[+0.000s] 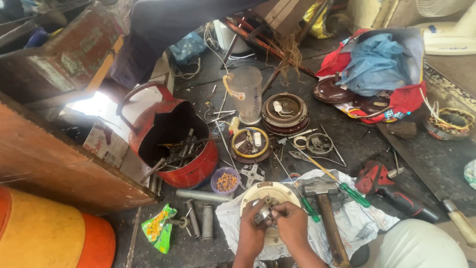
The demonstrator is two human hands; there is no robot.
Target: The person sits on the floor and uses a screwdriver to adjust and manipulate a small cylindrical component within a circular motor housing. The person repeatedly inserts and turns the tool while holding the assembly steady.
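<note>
Hands meet at the bottom centre of the view, over a round cream-coloured motor cover (270, 194) that lies on a sheet of white printed paper (364, 223). Our left hand (250, 232) has its fingers curled around a small metal part (263, 213) at the middle of the cover; our right hand (292, 226) presses in beside it, fingertips pinched on the same part. Whether that part sits in the cover or is lifted just clear of it, we cannot tell.

As to progress, we judge the work to be mid-way. Much lies already taken apart: a brown housing with a yellow ring (250, 144), a second round housing (285, 111) behind it, a small round metal piece (319, 144), a cross-shaped metal plate (252, 174) and a winding of copper wire (451, 123) at the far right, all well apart from one another. Nothing in view appears assembled whole.

Tools lie near but untouched: a hammer (325, 208) just right of the cover, a green-handled screwdriver (332, 179) across the paper, a red power drill (391, 191) further right. A small purple cup of fasteners (225, 179) stands just left of the cover, beside a red bucket of tools (173, 141). A clear measuring jug (245, 92) stands behind.
</note>
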